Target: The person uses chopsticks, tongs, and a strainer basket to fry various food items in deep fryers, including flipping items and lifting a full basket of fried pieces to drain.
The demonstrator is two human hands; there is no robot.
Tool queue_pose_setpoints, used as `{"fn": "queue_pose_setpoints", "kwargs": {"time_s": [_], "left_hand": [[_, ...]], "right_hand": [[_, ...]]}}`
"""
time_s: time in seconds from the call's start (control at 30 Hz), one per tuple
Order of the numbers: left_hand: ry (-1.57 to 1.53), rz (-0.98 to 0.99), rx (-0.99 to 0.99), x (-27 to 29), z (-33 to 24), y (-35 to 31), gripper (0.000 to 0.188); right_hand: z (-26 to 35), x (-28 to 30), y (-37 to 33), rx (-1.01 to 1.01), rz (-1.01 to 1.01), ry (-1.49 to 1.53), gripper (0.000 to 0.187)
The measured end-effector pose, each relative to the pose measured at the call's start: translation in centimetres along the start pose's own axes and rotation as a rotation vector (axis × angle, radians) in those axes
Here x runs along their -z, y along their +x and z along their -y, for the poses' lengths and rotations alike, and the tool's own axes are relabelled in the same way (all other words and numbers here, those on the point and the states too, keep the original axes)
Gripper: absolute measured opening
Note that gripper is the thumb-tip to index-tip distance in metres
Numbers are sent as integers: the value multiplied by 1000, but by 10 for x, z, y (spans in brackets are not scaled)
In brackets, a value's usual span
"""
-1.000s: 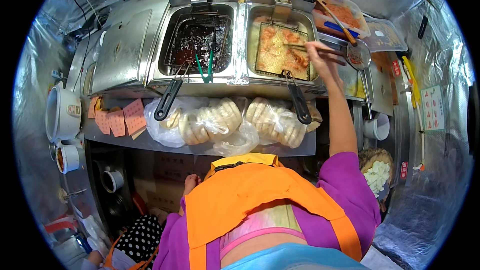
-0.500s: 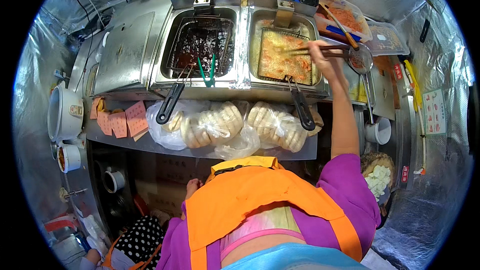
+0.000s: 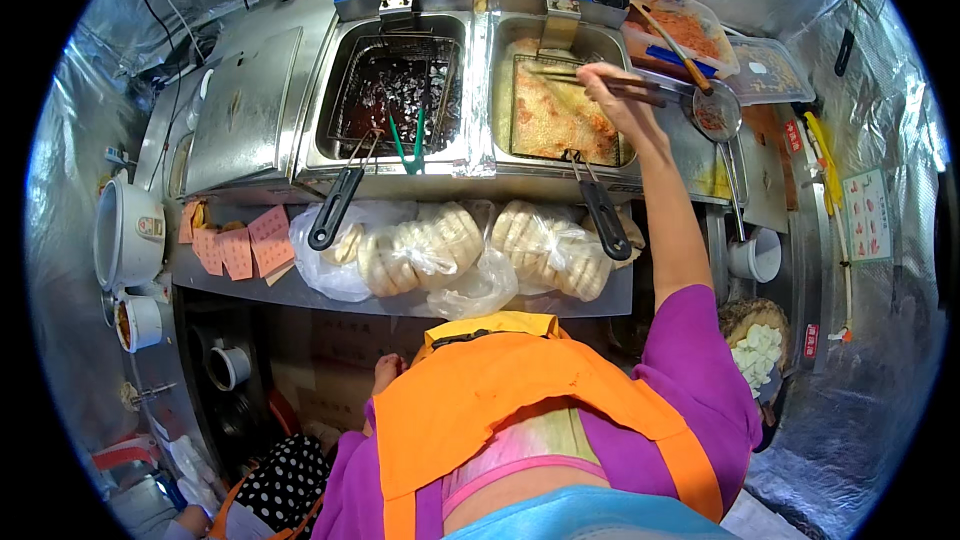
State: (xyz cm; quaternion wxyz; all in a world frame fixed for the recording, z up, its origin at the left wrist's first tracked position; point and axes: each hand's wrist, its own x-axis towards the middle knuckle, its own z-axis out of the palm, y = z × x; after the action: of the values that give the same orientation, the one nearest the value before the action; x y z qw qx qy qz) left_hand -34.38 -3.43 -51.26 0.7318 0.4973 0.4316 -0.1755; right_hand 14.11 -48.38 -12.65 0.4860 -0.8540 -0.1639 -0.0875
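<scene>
My right hand [image 3: 607, 90] is closed around a pair of long chopsticks [image 3: 640, 92] above the right-hand fryer. Their tips reach left into the upper part of a wire frying basket [image 3: 512, 120]. Orange-brown food [image 3: 545, 115] fries in it under pale, bubbling foam, and a black-handled grip [image 3: 603, 220] juts toward me from the basket. Low beside the orange apron, only a small part of my left hand [image 3: 388, 370] shows; its fingers are mostly hidden.
The left fryer [image 3: 320, 130] holds dark liquid, another basket and green-handled tongs [image 3: 410, 145]. Bagged pale round buns [image 3: 430, 245] lie along the front shelf. Right of the fryers are a strainer [image 3: 718, 110] and a tub of orange shreds [image 3: 680, 30]. Someone in polka dots [image 3: 280, 480] is at lower left.
My right hand has shifted left and slightly up with the chopsticks, whose tips are now nearer the basket's upper left. Pale foam covers more of the food.
</scene>
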Motion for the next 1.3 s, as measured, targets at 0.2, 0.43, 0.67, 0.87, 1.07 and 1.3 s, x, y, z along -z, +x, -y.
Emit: {"fn": "queue_pose_setpoints", "kwargs": {"time_s": [0.2,0.43,0.67,0.87,1.07,1.3], "left_hand": [[-93,-111,49,-23,-17,-13,8],[236,-152,15,11,43,14,11],[28,-265,56,-15,0,-16,11],[-79,-27,-6,-23,-25,-22,9],[6,-101,115,17,36,9,6],[-117,-322,113,10,40,9,4]], "right_hand": [[20,36,-16,-174,-22,-184,24],[-8,32,-23,-66,11,-254,28],[39,2,-10,91,-78,-151,16],[25,-3,-11,95,111,-216,19],[31,-23,-2,354,-65,-91,15],[53,16,-21,111,30,-109,15]]}}
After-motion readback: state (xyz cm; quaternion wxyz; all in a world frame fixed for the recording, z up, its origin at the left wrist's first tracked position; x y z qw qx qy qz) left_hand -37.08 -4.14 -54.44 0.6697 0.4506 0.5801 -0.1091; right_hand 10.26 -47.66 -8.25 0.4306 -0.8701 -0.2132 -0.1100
